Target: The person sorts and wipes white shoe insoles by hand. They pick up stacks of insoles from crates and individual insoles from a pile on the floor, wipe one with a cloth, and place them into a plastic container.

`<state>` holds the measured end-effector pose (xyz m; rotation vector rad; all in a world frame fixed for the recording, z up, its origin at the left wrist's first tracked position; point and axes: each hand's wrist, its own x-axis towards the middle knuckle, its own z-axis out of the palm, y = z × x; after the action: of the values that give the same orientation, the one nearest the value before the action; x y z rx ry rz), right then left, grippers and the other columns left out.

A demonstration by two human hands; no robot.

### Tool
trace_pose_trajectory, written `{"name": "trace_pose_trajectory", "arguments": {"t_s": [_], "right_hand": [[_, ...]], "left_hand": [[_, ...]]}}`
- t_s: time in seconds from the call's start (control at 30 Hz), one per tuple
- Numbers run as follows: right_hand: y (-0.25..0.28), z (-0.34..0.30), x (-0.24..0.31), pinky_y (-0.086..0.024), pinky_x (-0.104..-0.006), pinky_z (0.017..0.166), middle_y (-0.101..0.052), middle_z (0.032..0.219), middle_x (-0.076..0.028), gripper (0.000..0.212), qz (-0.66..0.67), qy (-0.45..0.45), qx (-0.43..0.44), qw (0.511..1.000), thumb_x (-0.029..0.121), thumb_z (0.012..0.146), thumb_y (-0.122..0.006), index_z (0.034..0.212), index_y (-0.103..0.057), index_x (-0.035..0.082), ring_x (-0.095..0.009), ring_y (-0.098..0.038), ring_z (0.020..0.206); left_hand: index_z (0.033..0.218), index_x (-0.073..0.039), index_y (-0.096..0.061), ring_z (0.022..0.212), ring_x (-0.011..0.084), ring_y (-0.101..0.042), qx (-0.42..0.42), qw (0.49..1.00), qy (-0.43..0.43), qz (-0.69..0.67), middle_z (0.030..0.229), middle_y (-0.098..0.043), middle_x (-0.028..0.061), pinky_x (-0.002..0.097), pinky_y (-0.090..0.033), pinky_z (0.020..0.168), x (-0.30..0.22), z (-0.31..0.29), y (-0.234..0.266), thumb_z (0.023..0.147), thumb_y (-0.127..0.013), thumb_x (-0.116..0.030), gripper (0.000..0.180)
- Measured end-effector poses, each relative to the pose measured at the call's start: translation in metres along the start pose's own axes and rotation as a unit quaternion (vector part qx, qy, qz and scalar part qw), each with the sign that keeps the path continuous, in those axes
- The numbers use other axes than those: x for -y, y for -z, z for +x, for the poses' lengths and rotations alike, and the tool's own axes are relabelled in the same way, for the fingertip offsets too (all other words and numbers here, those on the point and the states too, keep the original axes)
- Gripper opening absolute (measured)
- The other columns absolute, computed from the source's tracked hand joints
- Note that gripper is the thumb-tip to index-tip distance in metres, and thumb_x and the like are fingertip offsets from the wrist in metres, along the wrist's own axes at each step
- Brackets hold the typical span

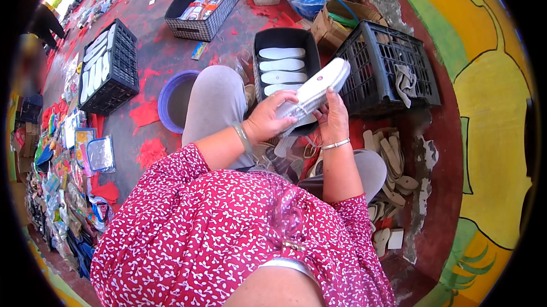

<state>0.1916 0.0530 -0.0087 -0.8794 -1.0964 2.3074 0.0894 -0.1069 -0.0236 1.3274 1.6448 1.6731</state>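
Observation:
A stack of white insoles (320, 86) is held between my two hands, tilted up toward the right. My left hand (268, 118) grips its lower left end, fingers wrapped over the edge. On the right side, my right hand (335, 119) holds the stack with the thumb along its edge. Just beyond, a dark fabric box (273, 37) contains several white insoles (282, 65) laid in a row. The stack covers part of that box and its nearer contents.
A black plastic crate (387, 50) with a grey cloth (405, 84) stands right of the box. Another crate (126, 70) of insoles and a purple basin (164, 105) are at left. Loose beige soles (390, 156) lie by the wall. A checkered box (208, 27) holds packages.

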Motion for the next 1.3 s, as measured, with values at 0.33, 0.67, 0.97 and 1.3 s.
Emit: {"name": "trace_pose_trajectory", "arguments": {"t_s": [0.33, 0.67, 0.97, 1.3], "right_hand": [[-0.006, 0.003, -0.018, -0.038, -0.0457, 0.099, -0.053, 0.119, -0.013, 0.061, 0.257, -0.011, 0.095, 0.962, 0.031, 0.079, -0.069, 0.127, -0.042, 0.005, -0.031, -0.049, 0.110], [-0.004, 0.002, -0.011, -0.043, -0.0452, 0.092, -0.056, 0.111, -0.010, 0.052, 0.248, 0.013, 0.043, 0.968, 0.017, 0.077, -0.070, 0.121, -0.046, 0.004, -0.028, -0.053, 0.102], [-0.001, 0.003, -0.015, -0.044, -0.0373, 0.090, -0.057, 0.107, -0.007, 0.045, 0.204, 0.006, 0.054, 0.977, 0.011, 0.076, -0.069, 0.117, -0.050, 0.004, -0.022, -0.055, 0.100], [0.006, 0.012, -0.010, -0.044, -0.0375, 0.091, -0.056, 0.111, -0.008, 0.043, 0.176, 0.038, -0.034, 0.983, 0.010, 0.081, -0.064, 0.120, -0.048, 0.003, -0.023, -0.054, 0.103]], "left_hand": [[0.106, -0.009, -0.045, 0.097, 0.0144, -0.055, -0.008, 0.854, 0.206, -0.477, 0.102, -0.053, 0.0049, 0.0310, -0.047, 0.087, -0.014, 0.008, 0.005, 0.077, -0.069, -0.009, 0.037], [0.107, -0.007, -0.048, 0.121, 0.0186, -0.038, 0.010, 0.967, 0.090, -0.240, 0.124, -0.042, 0.0100, 0.0340, -0.037, 0.098, -0.004, 0.007, 0.004, 0.079, -0.063, -0.004, 0.032], [0.089, -0.006, -0.052, 0.115, 0.0280, -0.044, 0.078, 0.995, 0.055, -0.038, 0.118, -0.045, 0.0173, 0.0357, -0.043, 0.089, -0.010, 0.007, 0.007, 0.072, -0.052, -0.006, 0.017], [0.103, -0.006, -0.054, 0.120, 0.0359, -0.040, 0.025, 0.991, -0.031, 0.129, 0.119, -0.047, 0.0210, 0.0398, -0.034, 0.099, -0.004, -0.001, 0.004, 0.071, -0.062, -0.012, 0.033]]}}
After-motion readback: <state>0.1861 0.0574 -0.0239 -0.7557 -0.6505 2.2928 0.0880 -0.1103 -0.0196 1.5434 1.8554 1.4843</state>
